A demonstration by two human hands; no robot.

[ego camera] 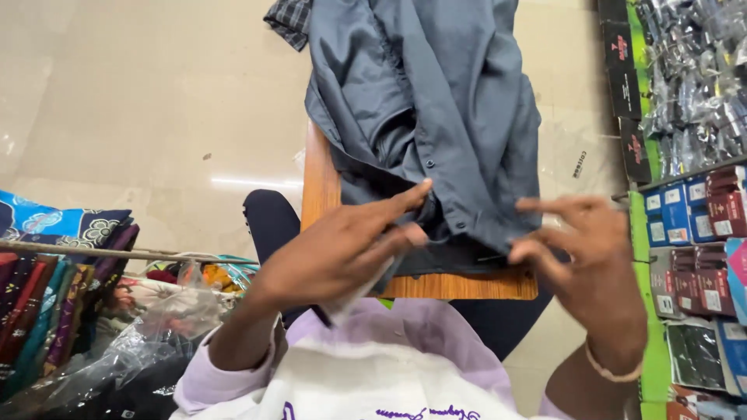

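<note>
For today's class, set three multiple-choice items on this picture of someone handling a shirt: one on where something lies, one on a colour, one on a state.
1. Where does the shirt lie?
A. on a wooden board
B. on the floor
C. on a hanger

2. What colour is the shirt?
A. red
B. grey-blue
C. yellow

3. How are the two hands placed?
A. both off the shirt, at the person's sides
B. both at the shirt's near edge
C. both clasped together

Key: 1 A, the cloth rests on the wooden board across the person's lap, with its far end hanging past the board. 2 B, the fabric is a plain grey-blue with matching buttons. 3 B, the left hand has its fingertips on the edge by the buttons, and the right hand pinches the cloth further along.
</note>
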